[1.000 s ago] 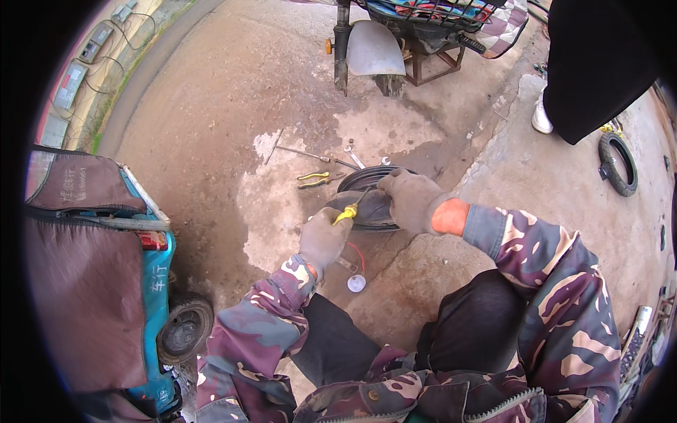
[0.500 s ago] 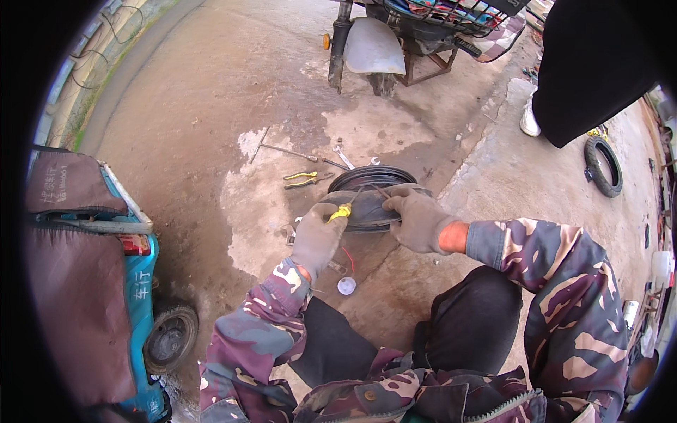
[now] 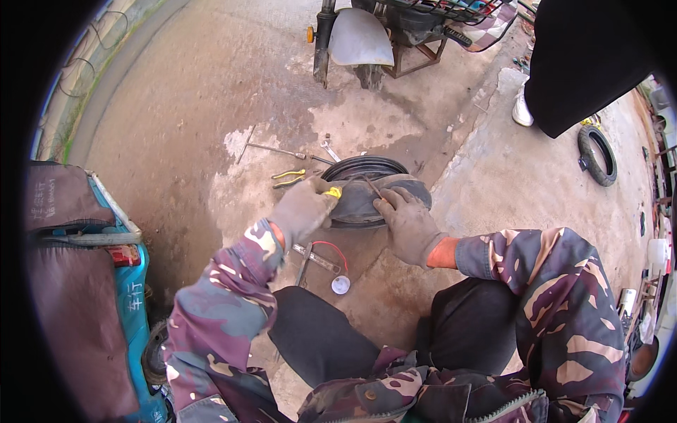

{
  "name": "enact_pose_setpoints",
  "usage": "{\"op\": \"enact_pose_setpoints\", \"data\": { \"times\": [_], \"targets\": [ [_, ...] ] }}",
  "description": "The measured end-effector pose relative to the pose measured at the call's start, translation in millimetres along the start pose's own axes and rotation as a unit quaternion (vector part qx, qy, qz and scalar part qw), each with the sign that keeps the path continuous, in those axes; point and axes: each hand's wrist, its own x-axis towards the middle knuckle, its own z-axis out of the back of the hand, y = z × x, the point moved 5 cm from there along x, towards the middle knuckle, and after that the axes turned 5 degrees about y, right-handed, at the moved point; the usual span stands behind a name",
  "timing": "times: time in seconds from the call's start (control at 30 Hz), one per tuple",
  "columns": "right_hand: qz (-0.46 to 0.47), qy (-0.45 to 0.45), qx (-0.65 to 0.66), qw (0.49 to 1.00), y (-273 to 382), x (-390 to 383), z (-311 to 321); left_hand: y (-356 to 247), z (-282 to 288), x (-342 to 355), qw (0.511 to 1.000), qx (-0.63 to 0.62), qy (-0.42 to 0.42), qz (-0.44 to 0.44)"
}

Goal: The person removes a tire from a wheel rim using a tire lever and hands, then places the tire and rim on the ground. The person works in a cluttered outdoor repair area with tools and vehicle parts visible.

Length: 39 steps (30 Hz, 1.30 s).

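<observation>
In front of me a black wheel rim (image 3: pixel 361 166) lies on the ground with a black tyre (image 3: pixel 381 202) partly over it. My left hand (image 3: pixel 302 211), in a grey glove, is closed around a screwdriver (image 3: pixel 333 192) with a yellow handle, at the left side of the tyre. My gloved right hand (image 3: pixel 409 224) rests at the tyre's right side, closed on a thin metal lever (image 3: pixel 372 187) that slants in between tyre and rim. The tips of both tools are hard to make out.
Beyond the wheel lie yellow-handled pliers (image 3: pixel 288 178), a T-handle wrench (image 3: pixel 275 151) and a spanner (image 3: pixel 329 150). Nearer me is a round gauge (image 3: pixel 340 284) with a red hose. A blue vehicle (image 3: pixel 130 303) stands left, a motorbike (image 3: pixel 360 42) ahead, a loose tyre (image 3: pixel 596 156) and a standing person (image 3: pixel 585 63) right.
My left hand has shifted left and its forearm has swung outward, so the gauge's red hose shows more fully. The right hand stays at the tyre. The whole view has shifted slightly.
</observation>
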Motion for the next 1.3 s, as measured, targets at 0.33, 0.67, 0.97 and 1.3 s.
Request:
{"op": "enact_pose_setpoints", "data": {
  "times": [0.33, 0.67, 0.97, 1.3],
  "targets": [
    [0.008, 0.005, 0.031, 0.999, 18.2, 6.0, 11.0, -13.9, 7.2, 10.6, 0.939, 0.312, 0.111, -0.094],
    [0.002, 0.029, 0.047, 0.998, 2.1, 7.3, 5.5, 50.3, -61.4, -0.9, 0.984, -0.125, -0.096, 0.079],
    [0.034, 0.022, 0.038, 0.998, 8.7, 13.8, 9.4, 71.4, -98.4, -2.6, 0.960, -0.166, -0.212, 0.075],
    [-0.022, 0.223, 0.054, 0.973, -10.3, 42.7, 56.0, 76.3, -110.7, -22.3, 0.946, -0.286, -0.135, 0.070]
  ]
}}
